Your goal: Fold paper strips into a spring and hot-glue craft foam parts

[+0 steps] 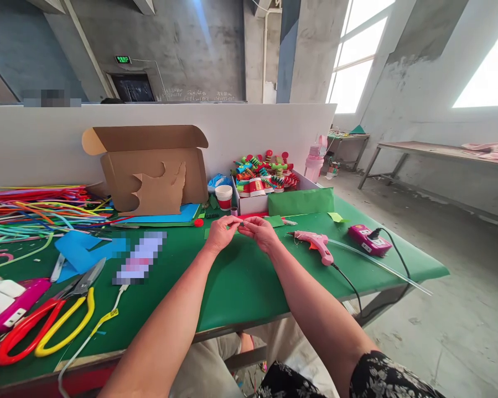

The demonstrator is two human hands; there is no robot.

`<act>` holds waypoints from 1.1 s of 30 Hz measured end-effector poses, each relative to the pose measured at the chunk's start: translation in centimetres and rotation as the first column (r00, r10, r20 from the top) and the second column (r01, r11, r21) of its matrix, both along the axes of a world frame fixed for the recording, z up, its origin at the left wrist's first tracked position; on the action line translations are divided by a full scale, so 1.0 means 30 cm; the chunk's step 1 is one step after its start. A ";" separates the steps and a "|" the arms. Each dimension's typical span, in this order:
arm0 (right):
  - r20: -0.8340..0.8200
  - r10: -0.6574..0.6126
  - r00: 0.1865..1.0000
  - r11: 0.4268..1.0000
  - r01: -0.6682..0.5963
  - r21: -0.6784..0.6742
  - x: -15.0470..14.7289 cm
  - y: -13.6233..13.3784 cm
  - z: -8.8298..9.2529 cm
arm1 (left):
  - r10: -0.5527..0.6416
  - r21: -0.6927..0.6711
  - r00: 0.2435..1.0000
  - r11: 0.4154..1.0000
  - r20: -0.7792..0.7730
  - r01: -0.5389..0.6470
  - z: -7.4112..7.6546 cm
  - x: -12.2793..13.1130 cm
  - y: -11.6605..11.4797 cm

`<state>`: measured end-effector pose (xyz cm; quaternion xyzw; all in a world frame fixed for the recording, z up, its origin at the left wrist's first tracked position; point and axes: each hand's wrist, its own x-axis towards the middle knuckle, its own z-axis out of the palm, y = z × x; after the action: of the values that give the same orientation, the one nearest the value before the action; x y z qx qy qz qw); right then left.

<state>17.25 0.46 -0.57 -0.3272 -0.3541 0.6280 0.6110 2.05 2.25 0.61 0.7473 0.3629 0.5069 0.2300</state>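
My left hand [222, 234] and my right hand [260, 231] meet over the middle of the green table, fingertips pinched together. Between them is a small dark green piece [241, 224], too small to make out in detail. Just beyond the fingers lie a red strip [253, 216] and a piece of green paper [275, 221]. A pink glue gun [315, 243] rests to the right of my right hand, a clear glue stick [377, 265] reaching out behind it. Left of my left hand, a red pom-pom [198, 223] sits near blue and green sheets [170, 214].
A box [253, 205] of colourful finished crafts stands at the back, beside stacked paper cups [223, 197] and an open cardboard box [153, 166]. Pipe cleaners [45, 210], large scissors [50, 326] and a phone on a cable lie left. A pink power strip [369, 240] sits right.
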 end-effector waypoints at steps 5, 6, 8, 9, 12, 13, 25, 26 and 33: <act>-0.025 -0.079 0.997 0.996 0.080 0.044 -0.003 0.003 0.008 | 0.047 -0.352 0.945 0.933 0.325 0.075 0.012 0.005 -0.001; -0.022 -0.088 0.996 0.995 0.089 0.052 -0.006 0.002 0.009 | 0.040 -0.394 0.938 0.913 0.345 0.106 0.013 0.008 -0.003; -0.005 -0.101 0.995 0.992 0.101 0.070 -0.013 0.001 0.009 | 0.019 -0.431 0.935 0.891 0.355 0.146 0.015 0.016 -0.008; 0.004 -0.108 0.994 0.991 0.108 0.077 -0.017 0.000 0.009 | 0.018 -0.432 0.933 0.890 0.358 0.148 0.014 0.021 -0.012; 0.033 -0.142 0.989 0.987 0.139 0.085 -0.025 -0.006 0.011 | 0.067 -0.416 0.920 0.903 0.386 0.109 0.008 0.036 -0.017; 0.047 -0.152 0.987 0.986 0.147 0.084 -0.026 -0.008 0.012 | 0.086 -0.411 0.914 0.907 0.395 0.092 0.005 0.040 -0.016; 0.062 -0.182 0.981 0.983 0.181 0.013 -0.031 -0.013 0.015 | 0.125 -0.037 0.987 0.992 0.102 -0.122 -0.014 0.044 -0.019; 0.049 -0.175 0.983 0.985 0.175 0.011 -0.032 -0.012 0.013 | 0.126 0.038 0.991 0.991 0.053 -0.128 -0.014 0.041 -0.020; -0.018 -0.173 0.985 0.985 0.173 -0.003 -0.038 -0.010 0.010 | 0.155 0.341 0.960 0.938 -0.234 -0.068 -0.019 0.021 -0.007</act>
<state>16.11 0.15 -0.28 -0.3513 -0.3181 0.5759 0.6661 2.68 2.03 0.05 0.8126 0.3419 0.4713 0.0236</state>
